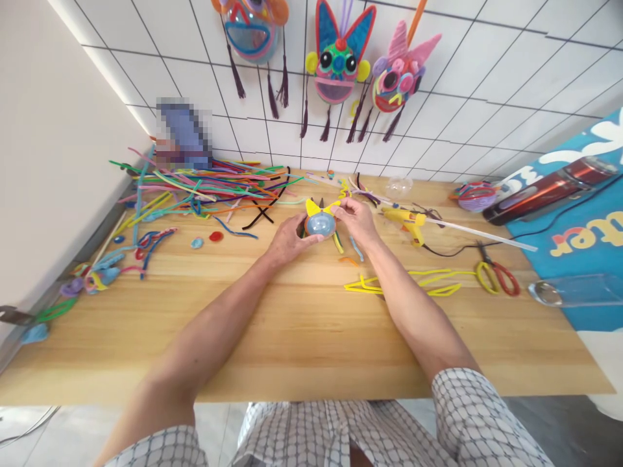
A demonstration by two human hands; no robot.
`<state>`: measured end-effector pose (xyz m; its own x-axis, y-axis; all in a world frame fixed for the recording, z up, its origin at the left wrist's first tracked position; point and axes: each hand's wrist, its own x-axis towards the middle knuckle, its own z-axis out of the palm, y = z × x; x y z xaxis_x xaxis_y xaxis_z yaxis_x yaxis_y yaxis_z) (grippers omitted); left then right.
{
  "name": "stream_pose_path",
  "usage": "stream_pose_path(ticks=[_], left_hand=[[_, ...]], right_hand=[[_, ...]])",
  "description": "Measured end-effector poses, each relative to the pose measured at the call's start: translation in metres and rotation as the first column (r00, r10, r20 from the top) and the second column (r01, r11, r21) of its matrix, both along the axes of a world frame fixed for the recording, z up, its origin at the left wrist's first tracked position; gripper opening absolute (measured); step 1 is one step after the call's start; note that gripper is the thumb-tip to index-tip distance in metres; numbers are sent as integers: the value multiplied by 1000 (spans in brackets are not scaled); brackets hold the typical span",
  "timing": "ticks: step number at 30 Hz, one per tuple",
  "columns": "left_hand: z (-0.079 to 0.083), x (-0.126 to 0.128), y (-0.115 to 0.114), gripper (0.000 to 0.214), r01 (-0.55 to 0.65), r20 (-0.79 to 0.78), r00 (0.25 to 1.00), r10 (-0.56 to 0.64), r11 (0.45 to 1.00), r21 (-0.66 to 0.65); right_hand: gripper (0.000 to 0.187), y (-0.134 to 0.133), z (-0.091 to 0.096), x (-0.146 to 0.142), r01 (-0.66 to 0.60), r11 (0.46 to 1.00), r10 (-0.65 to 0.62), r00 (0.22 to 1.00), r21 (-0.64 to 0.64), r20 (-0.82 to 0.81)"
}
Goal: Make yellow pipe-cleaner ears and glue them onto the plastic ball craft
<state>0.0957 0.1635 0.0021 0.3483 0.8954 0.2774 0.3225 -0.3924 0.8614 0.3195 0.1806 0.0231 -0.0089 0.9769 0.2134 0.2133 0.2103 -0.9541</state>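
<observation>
Both hands meet at a small clear ball ornament (321, 224) near the back middle of the wooden table. It has a bluish see-through front and two yellow pointed ears (314, 208) on top. My left hand (291, 239) wraps round its left side, thumb along the lower edge. With thumb and fingertips, my right hand (357, 220) pinches the right yellow ear. Just below the ball lie short yellow and blue pipe cleaner pieces (338, 243). To the right of my right hand rests a yellow hot glue gun (409, 222) with a long white glue stick.
Many coloured pipe cleaners (214, 185) are heaped at the back left. Yellow pipe cleaners (413, 283) and scissors (496, 275) lie at right, near a clear bottle (574, 290) and a red thermos (549, 191). Decorated masks (337, 71) with tassels hang on the tiled wall.
</observation>
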Motion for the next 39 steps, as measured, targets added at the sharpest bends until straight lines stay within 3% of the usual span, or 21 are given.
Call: stream_pose_path(ticks=[6,17,26,39], left_hand=[[-2,-1,2,61,-12,-35,999,13,1000,19],[-5,-2,2,61,-21,-37,999,23,999,38],[-10,-1,4,66,-15,16,1000,15,1000,27],[-11,-2,5,64,-15,0,1000,15,999,35]], right_hand=[[53,0,0,0,14,1000,-15,1000,8,26],[47,1,0,-3,10,999,-10,1000,39,2],[55,-9,-2,-5,-205,976,198,975,-69,-98],[39,-8,-1,-9,-35,999,37,997,32,-72]])
